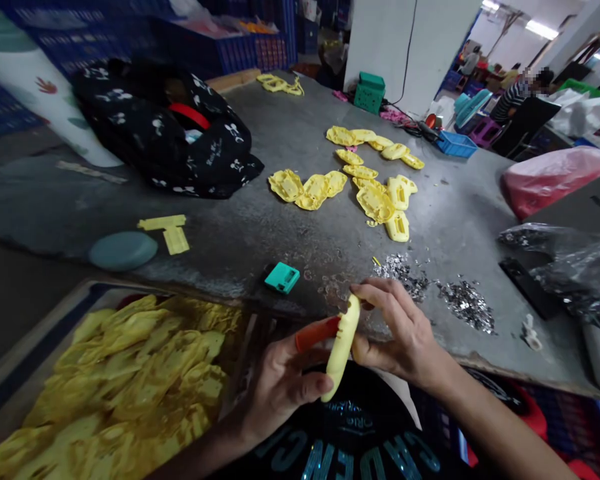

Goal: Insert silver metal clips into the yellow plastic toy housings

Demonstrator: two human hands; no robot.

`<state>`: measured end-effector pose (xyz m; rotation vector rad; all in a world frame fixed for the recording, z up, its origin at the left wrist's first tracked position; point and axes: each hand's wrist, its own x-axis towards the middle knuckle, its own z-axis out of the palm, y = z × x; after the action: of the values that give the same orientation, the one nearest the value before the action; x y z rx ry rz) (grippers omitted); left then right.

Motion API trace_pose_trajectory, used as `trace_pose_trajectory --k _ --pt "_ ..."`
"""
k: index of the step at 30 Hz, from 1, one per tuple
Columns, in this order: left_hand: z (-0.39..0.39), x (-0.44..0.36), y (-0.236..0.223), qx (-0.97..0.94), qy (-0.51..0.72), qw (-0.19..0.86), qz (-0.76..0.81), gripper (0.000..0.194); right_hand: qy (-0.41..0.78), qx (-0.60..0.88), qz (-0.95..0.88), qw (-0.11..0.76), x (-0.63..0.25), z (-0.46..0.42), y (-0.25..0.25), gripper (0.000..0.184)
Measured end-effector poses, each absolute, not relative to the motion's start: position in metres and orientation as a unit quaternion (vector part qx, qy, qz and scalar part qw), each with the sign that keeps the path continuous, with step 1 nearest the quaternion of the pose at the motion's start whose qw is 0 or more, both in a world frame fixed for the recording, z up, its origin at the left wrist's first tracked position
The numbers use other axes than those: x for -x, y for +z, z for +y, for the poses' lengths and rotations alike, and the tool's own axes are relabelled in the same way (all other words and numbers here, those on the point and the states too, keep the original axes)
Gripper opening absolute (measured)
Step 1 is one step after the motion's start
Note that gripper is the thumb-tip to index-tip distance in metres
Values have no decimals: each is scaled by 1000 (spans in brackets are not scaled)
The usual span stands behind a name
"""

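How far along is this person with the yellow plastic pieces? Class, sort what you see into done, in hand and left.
Done, probably: the yellow pieces spread on the bench. In hand: one yellow piece, held by the right hand against an orange object in the left hand. Left, apparently: the big yellow heap in the tray. Nothing shows this split for certain.

Bare hands at a long yellow moulded plastic piece [341, 348] over a grey metal worktop [220, 267].
The left hand [280, 393] pinches a flat orange-red tool [316, 333] against the piece's side while the right hand [400, 327] holds its upper end. Just beyond lie heaps of silver metal flakes [467, 305]; a small teal plastic box [282, 277] sits near, and a shallow tray [50, 327] heaped with yellow plastic pieces lies at lower left, below the worktop's edge.
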<state>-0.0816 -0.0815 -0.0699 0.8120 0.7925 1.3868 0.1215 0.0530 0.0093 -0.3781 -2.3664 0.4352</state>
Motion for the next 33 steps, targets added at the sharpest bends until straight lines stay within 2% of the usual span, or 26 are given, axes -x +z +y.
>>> trace_pose_trajectory --k 5,11,13,16,20,24,29,33 --pt "-78 85 -73 -402 641 551 352 46 157 148 -916 337 -121 52 8 57" --pt "-87 93 -88 -357 650 578 342 56 192 123 -923 310 -104 65 1 56" --pt "-86 94 -79 -362 654 546 378 70 201 105 -916 331 -100 73 -5 53" --pt "-79 95 -57 -469 609 426 477 94 247 107 -882 388 -101 82 -20 51" --pt "-62 98 -37 -638 512 188 543 92 347 156 -804 457 -111 76 -38 63" --pt "-53 92 -34 -697 473 56 536 105 419 214 -764 442 -126 60 -41 72" --pt "-51 83 -34 -714 471 18 518 100 486 265 -730 401 -140 53 -46 73" --pt "-52 80 -33 -719 461 56 517 94 547 275 -693 381 -141 49 -56 69"
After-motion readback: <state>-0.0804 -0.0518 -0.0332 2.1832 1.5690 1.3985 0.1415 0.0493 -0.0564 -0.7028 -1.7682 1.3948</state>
